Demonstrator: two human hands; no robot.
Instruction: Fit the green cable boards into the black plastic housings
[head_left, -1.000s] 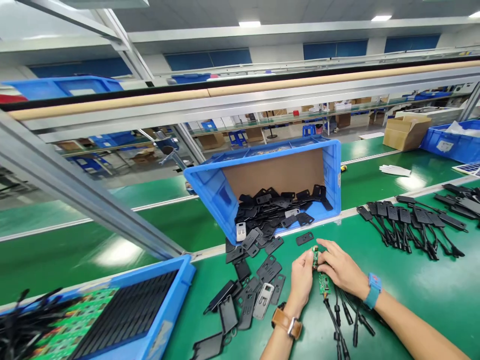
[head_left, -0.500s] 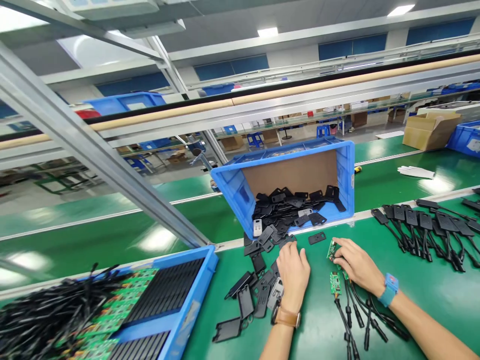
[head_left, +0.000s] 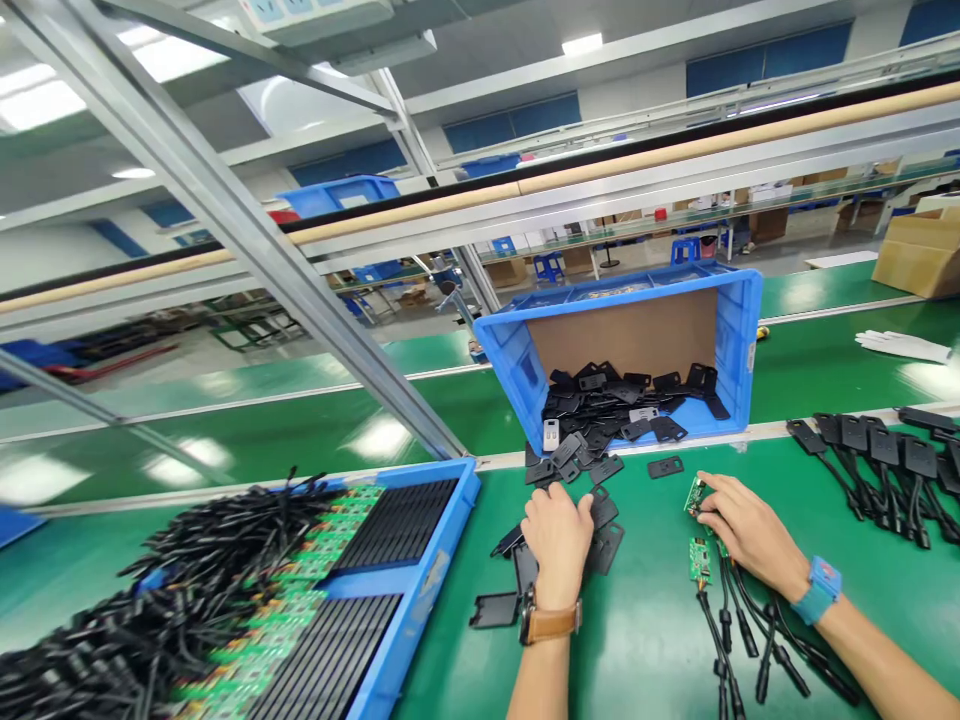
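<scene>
My left hand (head_left: 556, 535) reaches over a loose pile of black plastic covers (head_left: 606, 545); its fingertips bend down and whatever they touch is hidden. My right hand (head_left: 739, 525) pinches a small green circuit board (head_left: 694, 494) between thumb and fingers. Just below lies another green board (head_left: 700, 560) with a black cable. More black cables (head_left: 765, 650) with connectors spread under and beside my right wrist. One black cover (head_left: 665, 467) lies alone between the hands, toward the back.
A tilted blue crate (head_left: 750, 350) holds many black covers. A blue tray (head_left: 442, 570) at left carries boards, cables and black cases. Finished-looking cabled black cases (head_left: 885, 445) lie at right. A white glove (head_left: 904, 346) and a cardboard box (head_left: 919, 250) are beyond. A metal post (head_left: 300, 300) slants at left.
The view has turned left, showing more of the blue tray. My left hand has moved left over the covers. My right hand still pinches the board.
</scene>
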